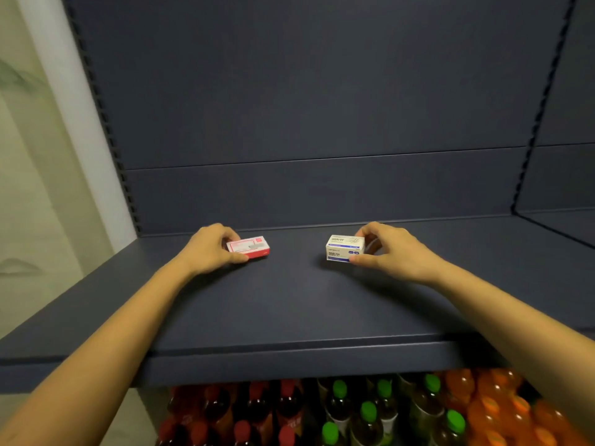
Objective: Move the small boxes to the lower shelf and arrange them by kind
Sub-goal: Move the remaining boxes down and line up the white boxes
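Head view: flat red box [248,247], blocky white box [344,248], matte shelf [289,304].

Dark shelf [289,304] bears a red box [249,246] and white box [344,247]

One wide-angle camera, worn on the person's head, looks forward and somewhat down into a dark shelf [289,304] unit, facing its back panel [306,91] nearly square-on. It stands close: the shelf's front edge crosses the lower frame, and both forearms enter from the bottom corners. Mid-frame, toward the shelf's back edge, the left grip [211,249] holds a red box [249,246] and the right grip [392,252] a white box [344,247]. Under the front edge the view catches bottles [370,410] below; a pale wall [38,188] fills the left edge.
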{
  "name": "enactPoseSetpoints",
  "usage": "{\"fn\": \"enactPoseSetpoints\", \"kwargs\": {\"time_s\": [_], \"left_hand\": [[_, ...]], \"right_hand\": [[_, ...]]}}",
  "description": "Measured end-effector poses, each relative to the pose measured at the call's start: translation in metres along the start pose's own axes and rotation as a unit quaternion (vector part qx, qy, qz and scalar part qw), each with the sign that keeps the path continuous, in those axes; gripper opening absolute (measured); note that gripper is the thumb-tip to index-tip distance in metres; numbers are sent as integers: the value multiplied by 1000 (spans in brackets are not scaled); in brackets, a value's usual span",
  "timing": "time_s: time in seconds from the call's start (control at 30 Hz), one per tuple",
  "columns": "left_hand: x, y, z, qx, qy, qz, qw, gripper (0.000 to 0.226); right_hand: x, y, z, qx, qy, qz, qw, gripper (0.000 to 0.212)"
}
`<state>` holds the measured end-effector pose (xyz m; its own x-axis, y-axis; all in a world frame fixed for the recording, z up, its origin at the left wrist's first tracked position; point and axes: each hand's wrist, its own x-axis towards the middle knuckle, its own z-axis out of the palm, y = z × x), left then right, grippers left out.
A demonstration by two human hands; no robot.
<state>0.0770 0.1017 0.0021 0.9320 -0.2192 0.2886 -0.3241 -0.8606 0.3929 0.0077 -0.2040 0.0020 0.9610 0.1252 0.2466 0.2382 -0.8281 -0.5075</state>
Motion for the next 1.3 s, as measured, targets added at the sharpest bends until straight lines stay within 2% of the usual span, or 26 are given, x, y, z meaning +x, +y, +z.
{"fn": "enactPoseSetpoints", "kwargs": {"time_s": [0.43,0.83,1.3], "left_hand": [[9,193,51,-73,-17,172,982,39],[-1,402,142,-124,-44,242,961,38],[12,585,200,-138,-65,300,942,37]], "right_hand": [[-104,95,-108,5,99,47,994,38],[-213,236,-226,-3,143,85,986,35],[-281,355,-342,2,193,87,977,30]]}}
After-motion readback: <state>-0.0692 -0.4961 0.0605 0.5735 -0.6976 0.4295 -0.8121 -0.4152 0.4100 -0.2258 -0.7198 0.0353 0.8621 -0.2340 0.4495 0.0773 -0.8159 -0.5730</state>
